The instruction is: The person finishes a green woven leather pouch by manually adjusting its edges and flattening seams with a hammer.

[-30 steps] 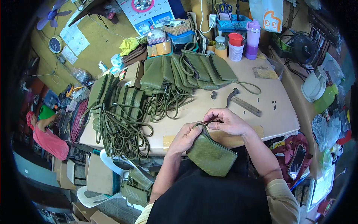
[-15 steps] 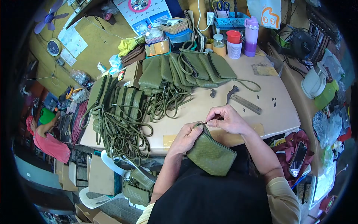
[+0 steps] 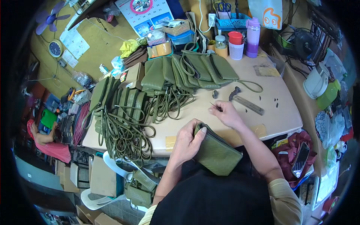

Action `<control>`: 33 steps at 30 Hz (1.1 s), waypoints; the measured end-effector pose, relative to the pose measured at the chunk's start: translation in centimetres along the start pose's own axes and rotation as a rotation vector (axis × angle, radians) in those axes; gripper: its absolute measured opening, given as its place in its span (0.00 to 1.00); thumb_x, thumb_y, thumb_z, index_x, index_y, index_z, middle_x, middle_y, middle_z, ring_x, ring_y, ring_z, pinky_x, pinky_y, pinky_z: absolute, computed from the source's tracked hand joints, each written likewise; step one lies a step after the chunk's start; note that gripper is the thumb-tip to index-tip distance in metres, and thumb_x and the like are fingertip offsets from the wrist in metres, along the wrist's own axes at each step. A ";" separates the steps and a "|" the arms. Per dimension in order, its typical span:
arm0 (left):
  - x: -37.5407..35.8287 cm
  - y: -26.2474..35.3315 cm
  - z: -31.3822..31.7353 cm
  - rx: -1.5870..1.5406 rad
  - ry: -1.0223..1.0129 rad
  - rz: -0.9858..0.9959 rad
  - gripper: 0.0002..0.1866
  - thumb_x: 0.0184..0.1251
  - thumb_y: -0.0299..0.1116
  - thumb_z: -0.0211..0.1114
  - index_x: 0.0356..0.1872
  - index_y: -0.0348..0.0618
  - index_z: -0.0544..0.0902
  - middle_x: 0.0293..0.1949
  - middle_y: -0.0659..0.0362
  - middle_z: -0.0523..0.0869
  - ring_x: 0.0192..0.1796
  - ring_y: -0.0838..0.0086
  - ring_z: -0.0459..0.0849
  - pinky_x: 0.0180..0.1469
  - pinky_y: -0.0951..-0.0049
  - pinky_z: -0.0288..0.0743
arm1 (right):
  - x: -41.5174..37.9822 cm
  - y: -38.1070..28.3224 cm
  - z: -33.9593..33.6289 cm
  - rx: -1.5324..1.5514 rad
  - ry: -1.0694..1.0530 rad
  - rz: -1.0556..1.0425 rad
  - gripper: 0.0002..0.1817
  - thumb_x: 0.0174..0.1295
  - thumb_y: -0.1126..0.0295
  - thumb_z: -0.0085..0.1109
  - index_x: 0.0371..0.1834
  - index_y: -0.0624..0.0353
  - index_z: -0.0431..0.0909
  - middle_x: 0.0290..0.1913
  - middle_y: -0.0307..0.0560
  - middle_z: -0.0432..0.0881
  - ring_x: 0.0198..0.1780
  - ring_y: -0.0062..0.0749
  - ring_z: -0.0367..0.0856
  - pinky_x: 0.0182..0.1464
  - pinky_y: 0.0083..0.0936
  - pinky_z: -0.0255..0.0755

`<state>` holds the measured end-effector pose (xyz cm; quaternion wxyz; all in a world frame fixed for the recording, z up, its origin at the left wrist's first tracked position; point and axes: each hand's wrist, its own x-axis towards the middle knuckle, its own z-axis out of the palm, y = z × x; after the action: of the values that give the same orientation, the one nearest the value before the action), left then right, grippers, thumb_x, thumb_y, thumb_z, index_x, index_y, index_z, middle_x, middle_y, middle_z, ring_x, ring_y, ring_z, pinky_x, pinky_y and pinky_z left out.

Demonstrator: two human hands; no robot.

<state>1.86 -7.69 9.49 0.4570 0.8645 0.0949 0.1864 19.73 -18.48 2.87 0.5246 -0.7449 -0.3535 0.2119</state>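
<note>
Hands at a cluttered beige worktable (image 3: 277, 112): left hand (image 3: 189, 140) grips an olive woven leather pouch (image 3: 219, 152) at the near edge, while right hand (image 3: 228, 113) pinches a thin needle-like tool (image 3: 214, 106), likely mid-finishing.

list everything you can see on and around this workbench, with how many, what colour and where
woven pouch: one, olive green, at the near table edge
finished pouches: a stack, too many to count, olive green, far middle of the table
straps: a tangled bundle, olive green, left side, hanging over the edge
hammer: one, dark head, right of centre
bottle: one, purple, far edge
cup: one, white with red top, beside the bottle
table: one, beige
wall clock: one, dark, far left
another person: one, pink top, lower left
left hand: grips the woven pouch
right hand: pinches a thin needle-like item, over the table
</note>
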 end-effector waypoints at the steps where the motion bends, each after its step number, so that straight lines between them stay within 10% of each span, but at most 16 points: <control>1: -0.1 -0.2 -0.4 -0.147 -0.054 -0.026 0.11 0.69 0.34 0.56 0.38 0.35 0.77 0.31 0.52 0.80 0.34 0.67 0.79 0.40 0.67 0.72 | 0.4 2.6 0.1 -0.001 -0.005 -0.006 0.11 0.62 0.68 0.63 0.39 0.66 0.80 0.38 0.43 0.80 0.37 0.26 0.77 0.40 0.23 0.69; 3: -0.3 -0.9 -0.8 -0.294 -0.101 -0.051 0.11 0.69 0.34 0.56 0.40 0.35 0.76 0.33 0.56 0.80 0.37 0.73 0.78 0.42 0.70 0.71 | 0.3 5.3 0.5 -0.598 0.322 -0.139 0.15 0.60 0.70 0.62 0.48 0.65 0.77 0.50 0.53 0.78 0.47 0.42 0.78 0.49 0.33 0.72; 6: -0.4 -1.8 -1.4 -0.721 -0.169 -0.081 0.12 0.69 0.35 0.60 0.43 0.36 0.76 0.36 0.63 0.78 0.39 0.80 0.73 0.43 0.78 0.67 | -0.7 4.7 -0.2 -0.636 0.184 -0.009 0.26 0.58 0.64 0.64 0.58 0.63 0.73 0.62 0.57 0.68 0.60 0.51 0.71 0.59 0.40 0.68; 10: -0.2 -3.0 -1.3 -0.374 0.060 -0.057 0.12 0.65 0.36 0.66 0.35 0.37 0.78 0.27 0.63 0.79 0.30 0.79 0.73 0.35 0.78 0.68 | -2.6 2.0 -0.6 -0.753 0.243 -0.235 0.28 0.59 0.62 0.65 0.60 0.63 0.72 0.58 0.54 0.73 0.59 0.44 0.75 0.60 0.38 0.68; 12: 0.1 -3.3 -1.3 -0.158 0.126 0.027 0.11 0.64 0.35 0.67 0.31 0.37 0.77 0.23 0.60 0.77 0.26 0.75 0.72 0.31 0.76 0.67 | -2.7 0.2 -1.1 0.393 -0.189 -0.066 0.26 0.61 0.62 0.65 0.59 0.64 0.72 0.52 0.49 0.78 0.56 0.34 0.77 0.58 0.31 0.69; 19: 0.5 -1.1 -0.2 0.203 0.139 0.206 0.11 0.61 0.34 0.69 0.30 0.37 0.80 0.20 0.56 0.77 0.22 0.69 0.75 0.29 0.72 0.70 | -5.3 -6.1 1.8 0.165 -0.102 -0.340 0.16 0.56 0.77 0.69 0.48 0.66 0.77 0.42 0.43 0.78 0.46 0.21 0.77 0.49 0.19 0.71; 22: 0.2 -3.7 -1.3 -0.645 0.017 0.027 0.11 0.63 0.32 0.69 0.40 0.34 0.82 0.31 0.67 0.83 0.35 0.82 0.79 0.41 0.79 0.73 | -5.7 -4.8 2.4 0.453 0.139 -0.423 0.11 0.61 0.79 0.64 0.46 0.66 0.77 0.39 0.39 0.78 0.37 0.13 0.74 0.40 0.14 0.71; 33: -1.1 -3.1 1.3 -0.727 0.336 -0.056 0.08 0.57 0.22 0.73 0.37 0.34 0.84 0.31 0.63 0.86 0.33 0.86 0.79 0.36 0.85 0.74 | -6.3 -3.5 1.7 0.615 0.288 -0.290 0.06 0.63 0.78 0.62 0.41 0.66 0.78 0.35 0.36 0.79 0.37 0.15 0.74 0.41 0.15 0.69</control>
<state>1.39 -7.27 6.00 0.7159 0.6012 0.1196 0.3344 13.34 -21.44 5.20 0.7930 -0.5167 -0.2976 0.1246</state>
